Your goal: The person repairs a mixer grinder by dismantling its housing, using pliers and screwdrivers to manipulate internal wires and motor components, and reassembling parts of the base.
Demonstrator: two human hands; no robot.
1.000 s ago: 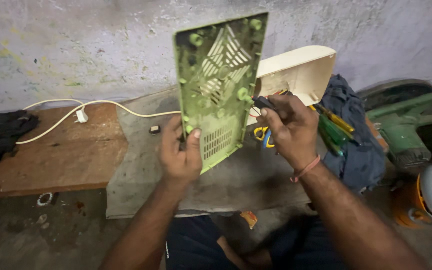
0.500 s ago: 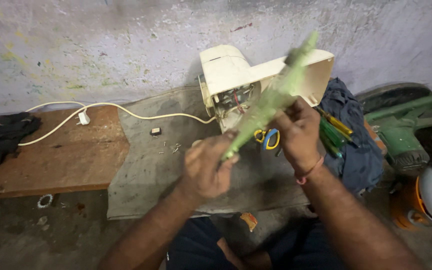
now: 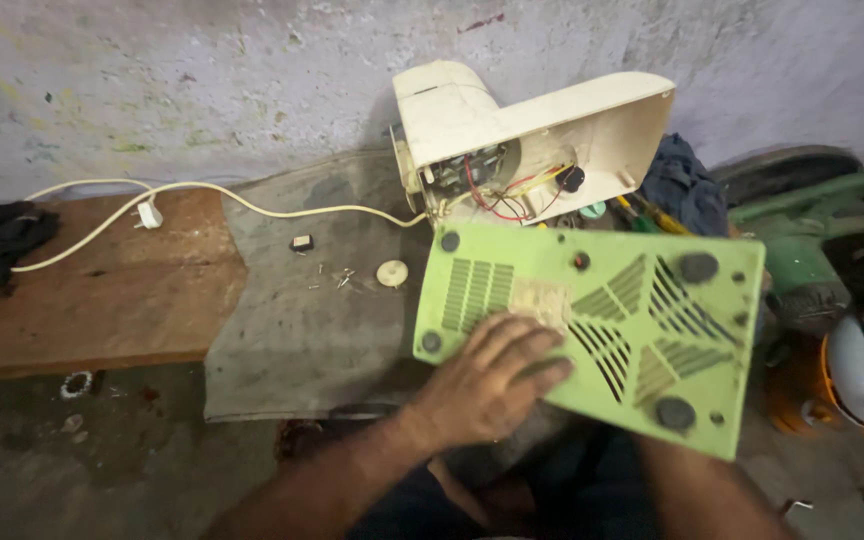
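Now, panel: the green vented panel (image 3: 592, 325) lay flat and face up, no longer held on edge.
Left hand: the left hand (image 3: 492, 385) pressed on it, fingers spread, gripping nothing.
Right hand: hidden under the panel; cannot tell its grip.
Behind: the cream appliance housing (image 3: 542, 130) stood open, wires showing.
Meaning: the cover looked fully detached.
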